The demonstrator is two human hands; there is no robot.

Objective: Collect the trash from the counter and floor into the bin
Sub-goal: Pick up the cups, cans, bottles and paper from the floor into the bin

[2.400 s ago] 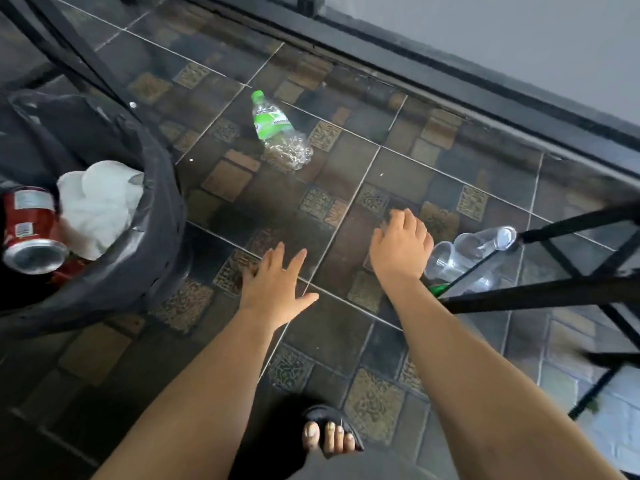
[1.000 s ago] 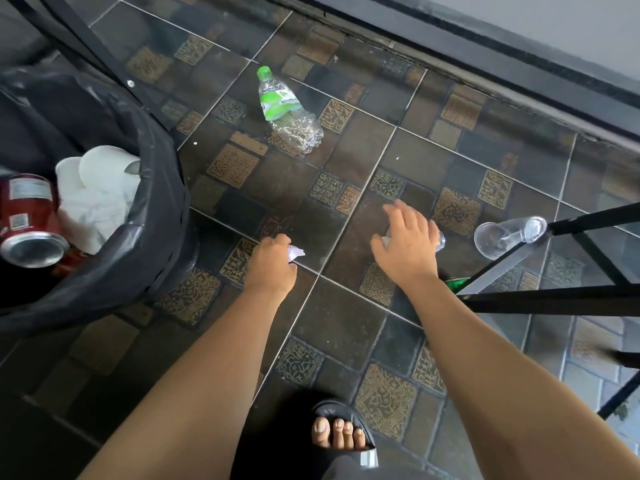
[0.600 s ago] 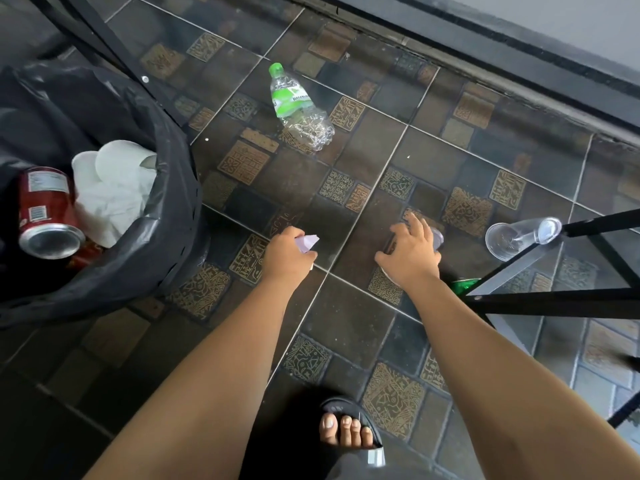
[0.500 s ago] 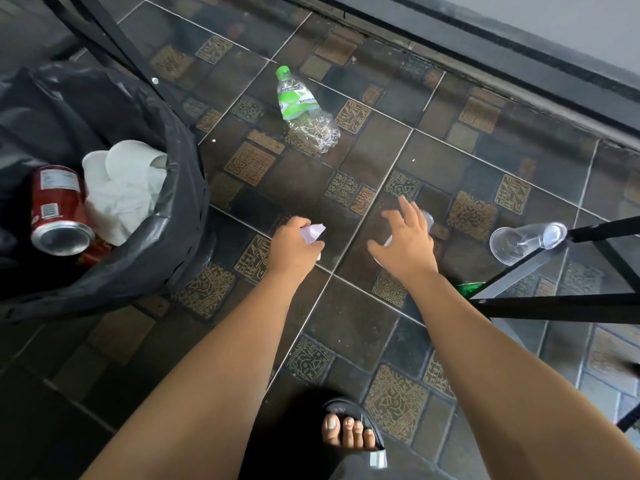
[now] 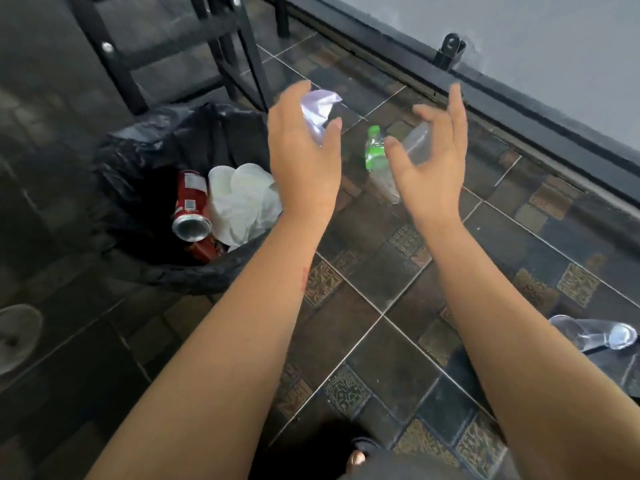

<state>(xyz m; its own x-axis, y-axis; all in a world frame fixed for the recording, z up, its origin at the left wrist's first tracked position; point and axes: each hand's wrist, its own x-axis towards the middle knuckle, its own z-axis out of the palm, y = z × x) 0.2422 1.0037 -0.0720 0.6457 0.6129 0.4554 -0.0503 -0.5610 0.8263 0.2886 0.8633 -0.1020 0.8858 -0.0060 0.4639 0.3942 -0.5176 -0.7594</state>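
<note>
At the far left of my view the bin (image 5: 162, 268), lined with a black bag, sits on the tiled floor (image 5: 377, 344) with its mouth open toward me; a red can (image 5: 191, 211) and crumpled white paper (image 5: 242, 199) already lie inside. My left hand (image 5: 304, 161) is raised just past the bin's right rim, at about three o'clock from its mouth, and my fingers are curled loosely around a crumpled scrap of pale paper (image 5: 317, 110), pinched between thumb and fingertips. From that scrap the bin opening lies toward eight o'clock and below, so I judge a short swing left and a drop would put it in; this hand is the nearer one to the bin. Between my two hands, on the floor beyond them, a crushed plastic bottle (image 5: 379, 168) with a green cap lies with its long axis running from about eleven to five o'clock, cap end away from me. My right hand (image 5: 433, 164) holds a clear plastic cup (image 5: 417, 143) in an open, cradling grip, fingers spread rather than clenched; the blur keeps me from telling how firm that hold is. It has farther to travel, toward nine o'clock. At the far right edge another clear cup (image 5: 595, 336) lies on its side on the tiles.
</note>
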